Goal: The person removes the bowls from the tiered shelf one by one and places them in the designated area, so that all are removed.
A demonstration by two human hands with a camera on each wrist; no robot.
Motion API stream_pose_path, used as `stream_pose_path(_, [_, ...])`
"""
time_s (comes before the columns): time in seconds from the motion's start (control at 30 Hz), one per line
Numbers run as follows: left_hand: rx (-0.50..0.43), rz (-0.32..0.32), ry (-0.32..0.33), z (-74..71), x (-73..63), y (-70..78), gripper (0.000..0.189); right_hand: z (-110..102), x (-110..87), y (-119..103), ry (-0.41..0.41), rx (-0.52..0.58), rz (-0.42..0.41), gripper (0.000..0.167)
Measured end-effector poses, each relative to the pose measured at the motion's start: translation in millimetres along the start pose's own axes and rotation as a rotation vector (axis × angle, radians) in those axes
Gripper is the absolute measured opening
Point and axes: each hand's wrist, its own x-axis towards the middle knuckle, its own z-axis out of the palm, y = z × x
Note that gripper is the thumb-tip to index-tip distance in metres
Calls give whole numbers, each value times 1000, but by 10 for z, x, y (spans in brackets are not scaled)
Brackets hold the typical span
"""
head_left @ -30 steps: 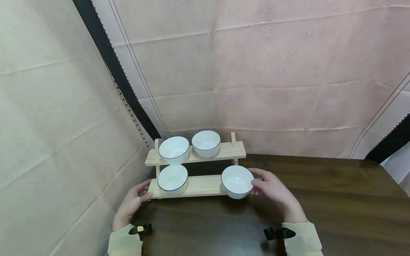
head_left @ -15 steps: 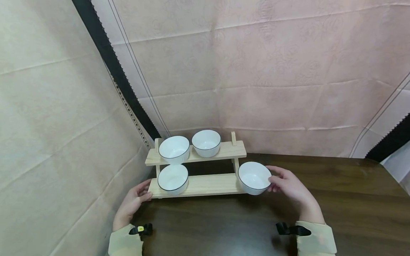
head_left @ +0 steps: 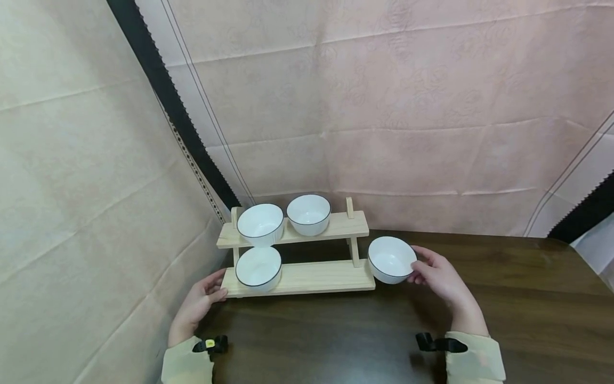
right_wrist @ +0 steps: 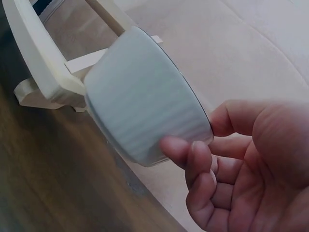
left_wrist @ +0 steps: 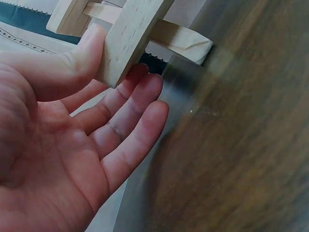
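My right hand (head_left: pixel 438 274) pinches the right rim of a white bowl with a dark edge (head_left: pixel 390 258); its ribbed outer wall (right_wrist: pixel 145 96) shows in the right wrist view. The bowl hangs just off the right end of a two-tier wooden rack (head_left: pixel 318 277). My left hand (head_left: pixel 196 304) grips the left end of the rack's lower board, thumb (left_wrist: pixel 72 72) on one face and fingers on the other. One bowl (head_left: pixel 259 268) stands on the lower tier's left. Two more bowls, a left one (head_left: pixel 261 224) and a right one (head_left: pixel 309 214), stand on the upper tier.
The rack stands on a dark brown wooden table (head_left: pixel 336 336). A pale cloth wall (head_left: pixel 408 133) rises behind it, and another pale cloth (head_left: pixel 120 240) hangs close along the left side, near my left arm.
The bowl in my right hand has moved rightward and a little back, from over the lower board's right part to beyond its end. My left hand has stayed in place.
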Motion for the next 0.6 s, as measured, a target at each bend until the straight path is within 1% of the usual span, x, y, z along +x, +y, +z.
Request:
stream_pose_path(0.13, [10,2,4,2,-22,16,60,-9,22,47,45,-38,-6,52])
stream_pose_path(0.33, [8,2,10,3,-27,35,59,-14,54,119,85,-66,-27,53])
stream_pose_path(0.47, [8,-1,-5,1,-26,14,61,-1,53,159,97,-69,-25,53])
stream_pose_path(0.6, [5,5,-5,-7,-14,17,61,17,66,160,105,-70,-35,52])
